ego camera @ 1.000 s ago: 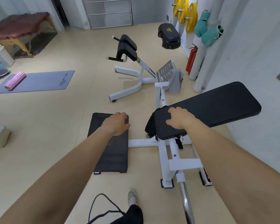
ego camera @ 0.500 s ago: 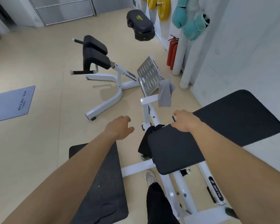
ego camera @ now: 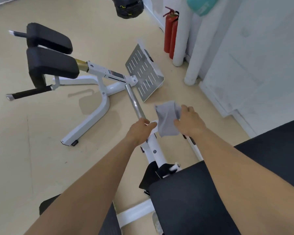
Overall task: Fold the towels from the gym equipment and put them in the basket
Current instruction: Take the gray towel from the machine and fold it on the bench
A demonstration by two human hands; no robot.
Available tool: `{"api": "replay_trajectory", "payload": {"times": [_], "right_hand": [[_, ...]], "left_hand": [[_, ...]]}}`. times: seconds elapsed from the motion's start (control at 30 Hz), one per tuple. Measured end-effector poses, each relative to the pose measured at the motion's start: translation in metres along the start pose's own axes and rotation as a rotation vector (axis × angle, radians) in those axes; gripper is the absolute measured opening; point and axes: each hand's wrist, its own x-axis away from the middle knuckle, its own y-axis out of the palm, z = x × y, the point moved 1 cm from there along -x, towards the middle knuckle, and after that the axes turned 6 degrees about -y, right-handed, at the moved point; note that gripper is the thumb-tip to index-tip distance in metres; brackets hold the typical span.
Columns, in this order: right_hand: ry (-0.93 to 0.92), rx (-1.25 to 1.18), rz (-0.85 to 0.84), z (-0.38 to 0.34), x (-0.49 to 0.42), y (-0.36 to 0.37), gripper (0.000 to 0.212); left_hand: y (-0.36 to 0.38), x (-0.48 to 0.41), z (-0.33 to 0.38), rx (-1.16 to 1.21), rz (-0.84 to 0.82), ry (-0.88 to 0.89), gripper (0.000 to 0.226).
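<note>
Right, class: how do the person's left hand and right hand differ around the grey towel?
The right hand grips the grey towel at its right edge; the left hand holds nothing, fingers loose. The right hand is on the towel's right, the left hand on its left by the chrome bar. Both reach forward toward the towel.

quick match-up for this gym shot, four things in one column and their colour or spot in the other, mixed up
1 towel
2 fire extinguisher
3 bench pad
4 chrome bar

a red, by the wall
b black, bottom right
c shiny metal
d grey, at the right hand

Pairs: 1-d, 2-a, 3-b, 4-c
</note>
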Motion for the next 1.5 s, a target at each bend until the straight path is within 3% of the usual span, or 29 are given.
{"api": "replay_trajectory", "payload": {"times": [0.13, 0.27, 0.37, 0.53, 0.67, 0.87, 1.2, 1.37, 1.5], "right_hand": [[-0.136, 0.011, 0.059, 0.005, -0.049, 0.012, 0.059], [-0.168, -0.08, 0.017, 0.008, -0.073, 0.026, 0.054], [-0.163, -0.203, 0.05, 0.006, -0.075, 0.024, 0.051], [-0.109, -0.127, 0.226, -0.009, -0.056, 0.004, 0.029], [-0.07, -0.213, 0.2, -0.026, -0.019, -0.017, 0.023], [-0.11, -0.442, 0.107, -0.039, 0.085, -0.04, 0.014], [-0.108, -0.432, -0.098, -0.093, 0.336, -0.018, 0.02], [-0.046, -0.348, -0.007, -0.098, 0.465, 0.012, 0.02], [-0.07, -0.353, 0.034, -0.105, 0.546, 0.018, 0.042]], "left_hand": [[0.02, -0.066, 0.03, 0.178, 0.037, -0.012, 0.056], [0.031, -0.1, 0.039, 0.274, 0.095, 0.027, 0.034], [0.032, -0.107, 0.034, 0.21, 0.122, 0.03, 0.023], [0.011, -0.083, 0.035, 0.13, 0.136, 0.072, 0.025], [-0.012, -0.042, 0.045, -0.006, 0.107, 0.134, 0.023], [-0.049, 0.063, 0.039, -0.109, 0.046, 0.205, 0.027], [-0.066, 0.273, -0.056, -0.224, 0.047, 0.459, 0.036], [-0.051, 0.377, -0.098, -0.372, -0.07, 0.613, 0.027], [-0.03, 0.445, -0.115, -0.433, -0.21, 0.716, 0.027]]}}
